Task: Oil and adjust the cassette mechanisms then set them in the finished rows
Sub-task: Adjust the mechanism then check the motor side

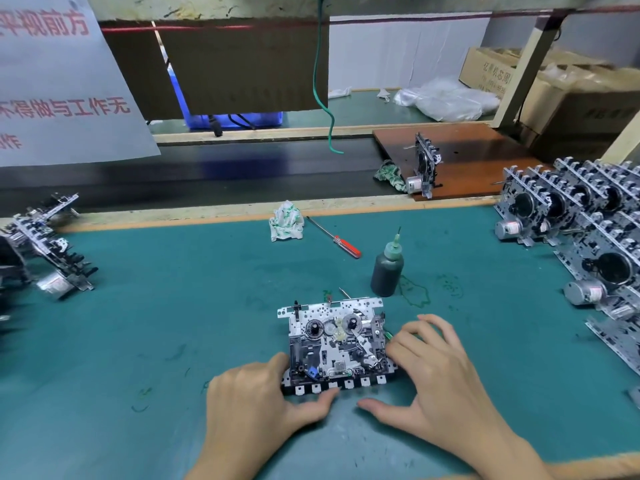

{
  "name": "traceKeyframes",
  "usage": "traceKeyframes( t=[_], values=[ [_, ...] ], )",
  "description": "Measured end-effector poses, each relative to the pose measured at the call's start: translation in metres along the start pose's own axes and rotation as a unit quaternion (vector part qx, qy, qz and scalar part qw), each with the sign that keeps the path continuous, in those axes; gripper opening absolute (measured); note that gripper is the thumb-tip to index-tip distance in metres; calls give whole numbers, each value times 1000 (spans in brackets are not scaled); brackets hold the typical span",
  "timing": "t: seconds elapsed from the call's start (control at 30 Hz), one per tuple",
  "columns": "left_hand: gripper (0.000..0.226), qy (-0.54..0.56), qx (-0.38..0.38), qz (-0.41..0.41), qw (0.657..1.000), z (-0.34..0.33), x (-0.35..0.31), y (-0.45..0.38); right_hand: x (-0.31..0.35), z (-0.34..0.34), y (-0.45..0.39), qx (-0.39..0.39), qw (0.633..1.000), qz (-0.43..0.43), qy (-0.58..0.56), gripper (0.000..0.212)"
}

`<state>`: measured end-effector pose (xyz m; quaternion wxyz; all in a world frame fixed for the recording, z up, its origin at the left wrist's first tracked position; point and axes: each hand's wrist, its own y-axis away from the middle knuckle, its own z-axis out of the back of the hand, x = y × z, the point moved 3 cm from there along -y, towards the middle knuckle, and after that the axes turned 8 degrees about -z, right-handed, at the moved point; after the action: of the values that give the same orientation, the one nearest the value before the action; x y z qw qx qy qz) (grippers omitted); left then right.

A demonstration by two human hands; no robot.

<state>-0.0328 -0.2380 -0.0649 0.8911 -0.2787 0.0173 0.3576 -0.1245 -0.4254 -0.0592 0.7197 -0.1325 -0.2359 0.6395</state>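
Note:
A cassette mechanism (337, 344) lies flat on the green mat (173, 323), its row of keys toward me. My left hand (256, 400) grips its front left corner, with the thumb along the key edge. My right hand (436, 372) holds the right side with bent fingers, its thumb lying on the mat in front. A small green tip (389, 336) peeks out under those fingers. A dark oil bottle (387, 271) with a needle nozzle stands just behind the mechanism. Rows of upright mechanisms (581, 230) fill the right side.
A red-handled screwdriver (334, 238) and a crumpled rag (286, 221) lie on the mat further back. More mechanisms (48, 251) stand at the left edge. One mechanism (424, 168) stands on a brown board (478, 143) on the dark belt (207, 174), beside another rag (391, 174).

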Motion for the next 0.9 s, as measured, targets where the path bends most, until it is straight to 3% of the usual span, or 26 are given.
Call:
traceKeyframes(
  t=[0.17,0.4,0.6,0.9],
  values=[
    [57,3,10,15,1000,-1,1,-1,-1,2,-1,-4,1000,9,1,53],
    [57,50,58,-122,990,4,11,-4,0,-3,4,-48,998,-30,28,47],
    [50,-13,1,-120,993,5,5,-2,1,-1,2,-44,998,-20,-26,45],
    [59,31,37,-157,986,4,12,0,-2,-1,5,-39,999,3,-22,49]
  ],
)
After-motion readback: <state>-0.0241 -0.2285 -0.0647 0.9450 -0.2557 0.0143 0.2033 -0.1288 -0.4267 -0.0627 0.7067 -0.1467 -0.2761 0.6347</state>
